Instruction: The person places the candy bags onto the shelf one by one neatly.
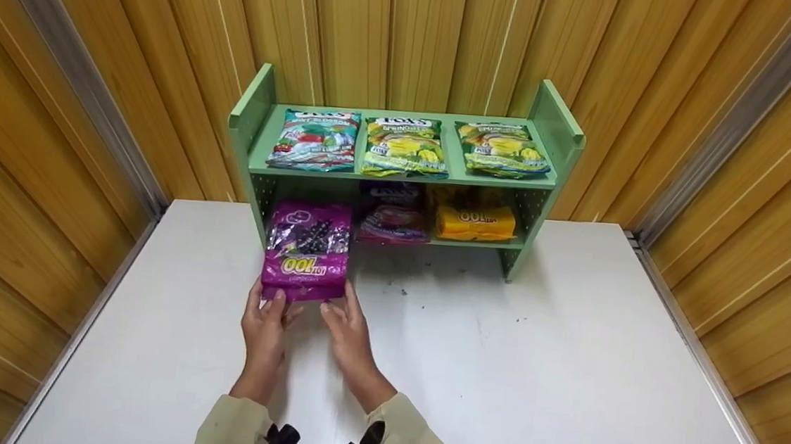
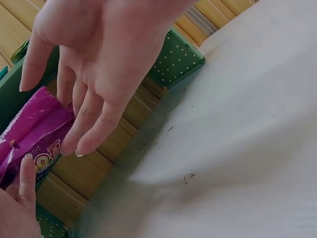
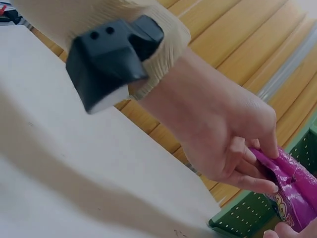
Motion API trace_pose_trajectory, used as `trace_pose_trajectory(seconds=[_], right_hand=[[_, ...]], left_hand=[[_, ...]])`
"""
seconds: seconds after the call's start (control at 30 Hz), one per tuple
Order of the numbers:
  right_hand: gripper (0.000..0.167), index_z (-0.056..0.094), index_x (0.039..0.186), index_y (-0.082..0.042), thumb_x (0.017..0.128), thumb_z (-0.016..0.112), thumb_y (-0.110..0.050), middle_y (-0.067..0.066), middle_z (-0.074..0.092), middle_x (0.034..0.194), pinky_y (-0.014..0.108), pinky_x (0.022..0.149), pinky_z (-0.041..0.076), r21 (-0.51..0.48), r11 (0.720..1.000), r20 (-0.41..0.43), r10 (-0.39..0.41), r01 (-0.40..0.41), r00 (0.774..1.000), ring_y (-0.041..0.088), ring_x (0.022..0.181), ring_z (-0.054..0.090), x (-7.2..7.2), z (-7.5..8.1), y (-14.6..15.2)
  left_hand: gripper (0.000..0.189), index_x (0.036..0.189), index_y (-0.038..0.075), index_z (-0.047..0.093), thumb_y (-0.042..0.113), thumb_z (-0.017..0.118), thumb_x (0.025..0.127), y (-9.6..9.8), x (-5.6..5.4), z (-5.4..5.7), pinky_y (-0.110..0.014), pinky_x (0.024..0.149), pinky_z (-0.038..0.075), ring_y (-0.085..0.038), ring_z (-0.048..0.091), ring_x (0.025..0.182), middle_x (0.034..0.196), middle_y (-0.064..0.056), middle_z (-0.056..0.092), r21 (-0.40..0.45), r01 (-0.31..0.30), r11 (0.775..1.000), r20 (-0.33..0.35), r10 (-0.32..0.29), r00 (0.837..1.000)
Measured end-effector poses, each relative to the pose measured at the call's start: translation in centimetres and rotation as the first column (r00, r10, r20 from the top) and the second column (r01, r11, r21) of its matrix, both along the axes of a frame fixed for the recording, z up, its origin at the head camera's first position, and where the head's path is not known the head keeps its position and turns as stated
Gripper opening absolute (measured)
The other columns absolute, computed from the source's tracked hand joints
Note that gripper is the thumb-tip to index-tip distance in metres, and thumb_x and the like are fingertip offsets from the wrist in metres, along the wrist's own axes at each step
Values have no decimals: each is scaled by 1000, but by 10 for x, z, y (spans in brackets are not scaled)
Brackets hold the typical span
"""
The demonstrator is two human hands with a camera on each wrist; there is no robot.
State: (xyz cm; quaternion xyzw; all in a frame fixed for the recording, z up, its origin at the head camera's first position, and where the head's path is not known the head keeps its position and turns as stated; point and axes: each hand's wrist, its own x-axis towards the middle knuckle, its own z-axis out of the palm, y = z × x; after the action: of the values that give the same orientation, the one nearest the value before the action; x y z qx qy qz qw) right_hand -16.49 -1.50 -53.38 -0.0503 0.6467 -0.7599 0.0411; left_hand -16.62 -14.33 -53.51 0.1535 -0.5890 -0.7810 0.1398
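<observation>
A glossy purple candy bag (image 1: 306,240) with a window of dark sweets is at the left bay of the lower shelf, its near end jutting out in front. My left hand (image 1: 264,332) pinches its near left corner, thumb on top and fingers curled beneath, as the right wrist view shows. At the near right corner, my right hand (image 1: 355,342) touches the bag's side with fairly straight fingers. Its thumb stands apart from the bag. In the left wrist view the right hand (image 2: 104,64) looms large beside the bag (image 2: 34,129).
The green two-tier shelf (image 1: 399,178) carries a teal candy bag (image 1: 316,138) and two yellow-green ones (image 1: 406,145) on top. Below sit a dark purple bag (image 1: 394,215) and a yellow bag (image 1: 474,221). Wood-patterned walls (image 1: 424,34) enclose the white table (image 1: 497,371).
</observation>
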Motion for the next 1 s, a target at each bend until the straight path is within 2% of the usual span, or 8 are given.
trace_pose_trajectory(seconds=[0.23,0.33,0.5,0.7,1.0], right_hand=[[75,4,157,-16,99,52,-23,15,9,163,48,116,31,-4,998,-22,57,-57,998,35,145,29,7,3,-1],[76,4,157,-15,99,52,-22,15,7,163,49,118,28,0,998,-28,65,-65,997,36,147,23,4,4,-1],[77,4,156,-13,98,53,-20,14,4,163,46,119,24,4,998,-21,69,-69,997,35,149,16,-3,6,-1],[77,2,156,-9,98,52,-18,15,0,163,47,119,22,-3,996,-17,85,-85,996,38,149,11,-10,12,-1],[76,2,156,-15,99,51,-15,8,0,164,46,120,22,4,996,-7,90,-90,996,32,150,11,-20,19,-3]], left_hand=[[59,155,23,19,26,45,103,2,0,0,-21,83,57,-3,68,93,143,-19,50,-8,13,1000,24,-13,1000],[59,155,24,18,27,45,103,2,-1,0,-22,84,57,2,65,96,143,-19,48,5,22,1000,8,-22,1000],[59,155,24,18,25,45,103,2,-3,2,-24,85,57,2,64,98,145,-18,47,21,32,999,-12,-32,999],[58,155,25,19,27,45,103,2,-8,4,-27,87,57,1,64,101,145,-18,48,13,41,999,-19,-40,999],[60,156,28,17,31,45,103,-1,-16,10,-26,92,55,-2,60,111,146,-12,46,33,73,997,-2,-73,997]])
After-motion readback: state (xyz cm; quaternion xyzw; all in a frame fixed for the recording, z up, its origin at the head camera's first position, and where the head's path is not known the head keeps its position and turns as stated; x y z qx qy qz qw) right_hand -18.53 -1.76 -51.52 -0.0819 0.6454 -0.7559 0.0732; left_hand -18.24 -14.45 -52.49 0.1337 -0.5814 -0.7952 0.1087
